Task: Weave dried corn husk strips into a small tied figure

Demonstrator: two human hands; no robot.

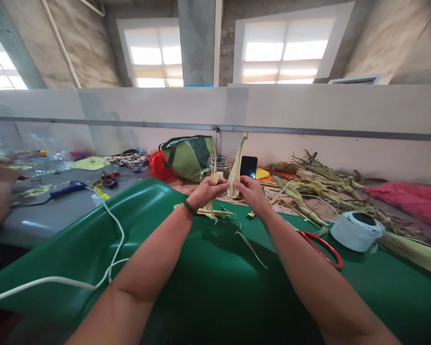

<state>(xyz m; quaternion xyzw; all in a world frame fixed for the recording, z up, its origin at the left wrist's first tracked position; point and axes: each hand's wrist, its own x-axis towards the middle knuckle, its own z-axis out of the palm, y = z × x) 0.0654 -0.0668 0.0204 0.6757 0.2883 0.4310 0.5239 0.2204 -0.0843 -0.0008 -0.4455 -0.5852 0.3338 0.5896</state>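
Pinched in my left hand [209, 191] is a small bundle of corn husk strips [213, 178], with ends sticking out above and below the fingers. My right hand [252, 191] grips the lower part of a pale, pointed corn husk [237, 165] that stands upright between the hands. My left fingertips come close to its base; whether they touch it I cannot tell. Under the hands, more husk strips [222, 213] and a thin husk sliver [251, 249] lie on the green mat [208, 273]. A glass jar [221, 163] stands just behind.
Red-handled scissors [323, 249] and a white tape roll [357, 231] lie to the right, before a heap of dried husks [309, 177]. A phone [249, 167] and green bag [190, 155] are at the back. A white cable [57, 280] crosses the left; another person's hand [0, 191] shows there.
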